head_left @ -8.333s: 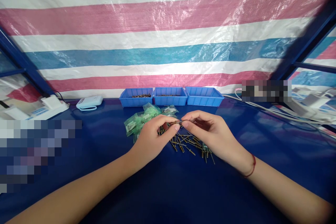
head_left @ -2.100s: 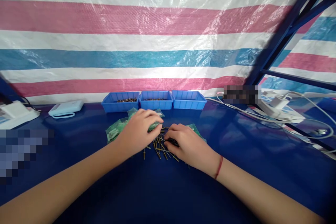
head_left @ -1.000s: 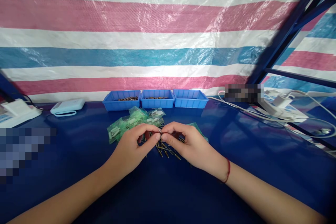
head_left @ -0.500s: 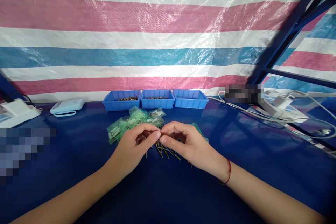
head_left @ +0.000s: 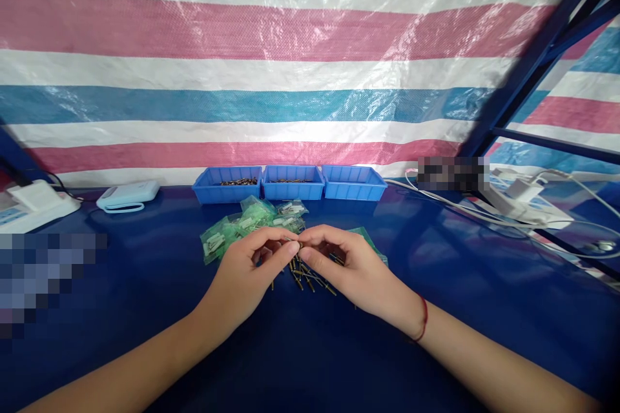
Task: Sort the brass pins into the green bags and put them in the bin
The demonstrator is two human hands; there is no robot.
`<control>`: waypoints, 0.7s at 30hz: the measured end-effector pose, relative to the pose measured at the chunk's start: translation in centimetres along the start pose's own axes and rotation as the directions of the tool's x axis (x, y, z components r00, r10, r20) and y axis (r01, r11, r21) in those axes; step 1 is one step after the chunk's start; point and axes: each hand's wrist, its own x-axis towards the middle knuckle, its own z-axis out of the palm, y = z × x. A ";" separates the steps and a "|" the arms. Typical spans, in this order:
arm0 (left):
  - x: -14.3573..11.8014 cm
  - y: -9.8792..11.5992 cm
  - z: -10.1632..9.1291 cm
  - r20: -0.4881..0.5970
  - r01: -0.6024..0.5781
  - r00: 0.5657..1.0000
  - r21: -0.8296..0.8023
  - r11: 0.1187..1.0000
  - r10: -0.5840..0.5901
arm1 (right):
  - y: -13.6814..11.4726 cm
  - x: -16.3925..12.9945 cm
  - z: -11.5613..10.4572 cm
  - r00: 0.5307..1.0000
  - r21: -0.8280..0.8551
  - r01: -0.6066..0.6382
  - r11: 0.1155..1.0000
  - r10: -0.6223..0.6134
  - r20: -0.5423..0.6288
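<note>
Fingertips of my left hand and my right hand meet in a pinch above the table. Something very small is between them, mostly covered by the fingers, so its kind cannot be made out. Below and behind the hands lies a loose pile of thin metal pins with brass-coloured ends. Green-tinted plastic bags with small white pieces in them lie just beyond my left hand. Another greenish bag shows partly behind my right hand.
Three blue bins stand along the back: the left bin and middle bin hold small brownish metal parts, the right bin shows a bare floor. A pale blue device lies left. White cables and a power strip lie right.
My fingertips have shifted slightly against each other, still pinched together. The whole view has moved a little, so everything sits slightly further right.
</note>
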 end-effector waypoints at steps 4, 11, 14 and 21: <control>-0.1 0.0 -0.1 -0.013 -0.021 1.000 0.024 0.999 0.022 | -0.2 -0.1 0.1 0.999 -0.027 0.016 1.000 -0.017 -0.033; -0.2 0.1 0.0 -0.021 -0.029 0.999 0.022 0.999 0.029 | -0.3 -0.1 0.3 0.999 0.001 0.000 1.000 0.000 -0.032; -0.2 0.2 0.0 -0.018 -0.033 0.999 0.025 0.999 0.033 | -0.3 0.0 0.4 0.999 0.017 -0.011 1.000 0.011 -0.041; -0.3 0.1 0.0 0.000 -0.035 0.999 0.027 0.999 0.035 | -0.3 -0.1 0.3 1.000 0.016 -0.009 1.000 0.010 -0.029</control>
